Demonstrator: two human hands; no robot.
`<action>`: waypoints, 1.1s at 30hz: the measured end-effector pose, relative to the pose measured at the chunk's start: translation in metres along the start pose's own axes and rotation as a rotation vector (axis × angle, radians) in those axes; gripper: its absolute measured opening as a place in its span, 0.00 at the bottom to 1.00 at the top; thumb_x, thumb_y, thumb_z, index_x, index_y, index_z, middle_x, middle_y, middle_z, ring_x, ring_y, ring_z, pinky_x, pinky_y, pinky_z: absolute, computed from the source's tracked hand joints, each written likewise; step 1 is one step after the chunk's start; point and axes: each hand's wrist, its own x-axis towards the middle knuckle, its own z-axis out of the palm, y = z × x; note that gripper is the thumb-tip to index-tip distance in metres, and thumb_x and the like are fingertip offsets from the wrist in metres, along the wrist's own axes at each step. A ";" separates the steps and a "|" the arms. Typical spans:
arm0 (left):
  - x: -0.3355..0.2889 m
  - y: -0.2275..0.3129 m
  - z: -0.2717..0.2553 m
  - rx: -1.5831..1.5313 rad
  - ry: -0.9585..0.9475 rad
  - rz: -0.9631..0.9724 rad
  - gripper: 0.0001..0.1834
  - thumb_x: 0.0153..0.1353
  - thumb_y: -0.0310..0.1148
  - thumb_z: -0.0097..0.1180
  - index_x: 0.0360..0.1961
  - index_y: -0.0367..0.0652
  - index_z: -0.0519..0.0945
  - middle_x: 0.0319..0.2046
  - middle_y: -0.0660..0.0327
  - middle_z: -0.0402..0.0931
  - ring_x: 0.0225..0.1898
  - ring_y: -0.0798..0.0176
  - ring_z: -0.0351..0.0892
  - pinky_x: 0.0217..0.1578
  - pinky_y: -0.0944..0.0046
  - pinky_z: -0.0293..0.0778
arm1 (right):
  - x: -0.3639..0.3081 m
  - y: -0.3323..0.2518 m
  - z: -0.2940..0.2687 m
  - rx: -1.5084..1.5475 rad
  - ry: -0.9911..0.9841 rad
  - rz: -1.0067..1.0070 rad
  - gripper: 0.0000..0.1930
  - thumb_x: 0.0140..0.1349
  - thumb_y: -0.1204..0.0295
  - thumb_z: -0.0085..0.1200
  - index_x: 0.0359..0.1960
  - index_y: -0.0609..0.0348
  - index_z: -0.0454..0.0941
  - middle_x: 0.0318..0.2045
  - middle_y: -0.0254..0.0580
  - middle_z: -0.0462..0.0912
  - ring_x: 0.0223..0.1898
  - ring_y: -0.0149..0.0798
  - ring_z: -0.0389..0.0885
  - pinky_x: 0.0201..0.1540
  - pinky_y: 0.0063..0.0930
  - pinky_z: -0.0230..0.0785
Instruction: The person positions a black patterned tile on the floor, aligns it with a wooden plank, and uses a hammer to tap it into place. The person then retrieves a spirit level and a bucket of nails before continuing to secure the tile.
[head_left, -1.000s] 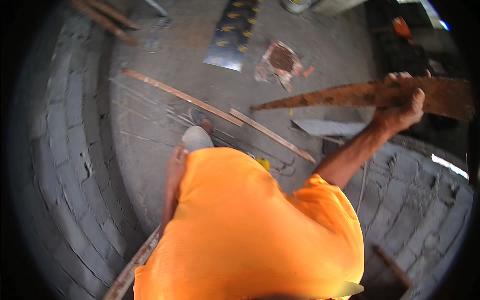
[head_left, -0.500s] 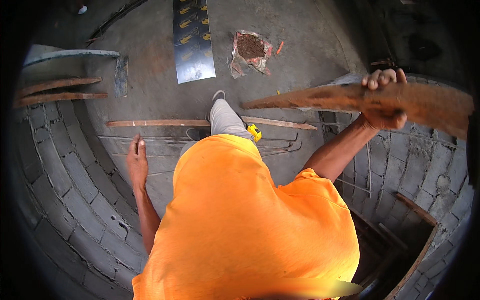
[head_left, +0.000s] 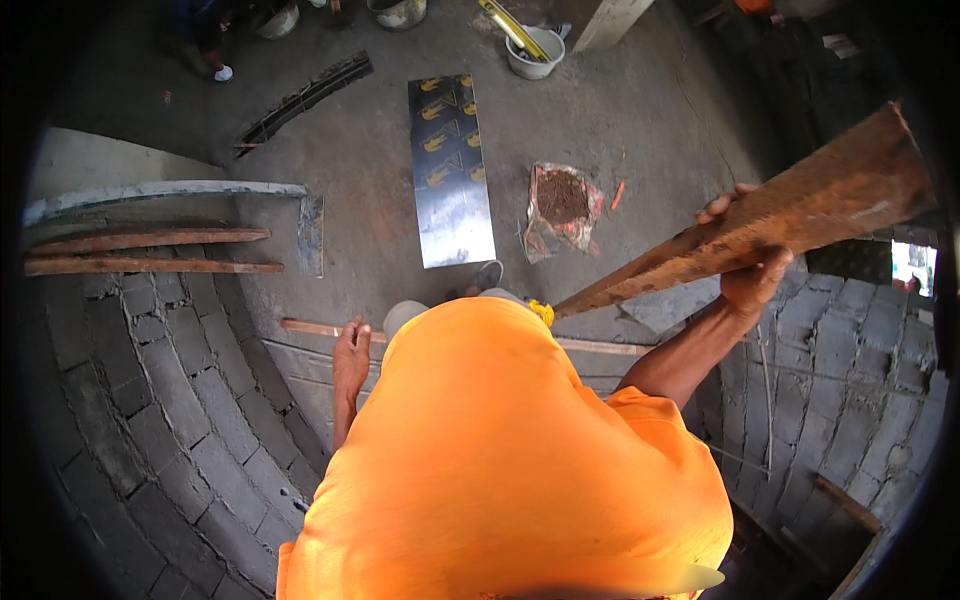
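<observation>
My right hand (head_left: 756,282) grips a long reddish-brown wooden plank (head_left: 800,212), fingers over its far edge and the palm against its near side. The plank slants from the upper right down toward my waist. At my left side my left hand (head_left: 350,352) hangs with nothing in it, its fingers loosely extended. Below it, a thin wooden strip (head_left: 610,347) and some metal rods lie on the floor, partly hidden by my body. A yellow tape measure (head_left: 542,312) shows at my waist, close to the plank's lower end.
Ahead lie a dark printed sheet panel (head_left: 452,190) and an open sack of brown soil-like material (head_left: 562,197). Farther off stands a white bucket (head_left: 535,55) with a yellow level in it. Boards (head_left: 150,266) lie at left, block walls (head_left: 190,400) flank me, and another person's leg (head_left: 212,50) shows far left.
I have moved forward, with the panel and sack now lower in view. The plank has tilted, its outer end rising and its inner end dropping toward my waist. My left hand remains empty.
</observation>
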 end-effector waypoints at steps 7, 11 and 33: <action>0.126 0.049 -0.037 0.032 -0.028 0.165 0.28 0.74 0.43 0.49 0.64 0.31 0.74 0.58 0.39 0.77 0.62 0.45 0.77 0.62 0.55 0.70 | 0.009 0.027 0.036 -0.279 0.433 0.070 0.63 0.41 0.13 0.45 0.56 0.67 0.71 0.39 0.46 0.80 0.39 0.43 0.81 0.43 0.39 0.78; 0.221 0.063 -0.060 0.164 -0.233 0.246 0.26 0.72 0.43 0.50 0.62 0.34 0.76 0.59 0.42 0.78 0.61 0.43 0.77 0.63 0.55 0.70 | -0.019 0.038 0.039 -0.399 0.661 -0.003 0.66 0.43 0.12 0.39 0.60 0.70 0.69 0.42 0.49 0.82 0.42 0.45 0.82 0.49 0.43 0.77; 0.526 0.115 -0.098 1.338 -1.234 1.004 0.29 0.64 0.58 0.55 0.38 0.39 0.87 0.40 0.44 0.86 0.44 0.40 0.85 0.46 0.46 0.78 | -0.097 -0.027 0.365 -0.647 1.696 -0.482 0.59 0.43 0.15 0.50 0.55 0.64 0.68 0.41 0.48 0.74 0.45 0.42 0.76 0.53 0.43 0.73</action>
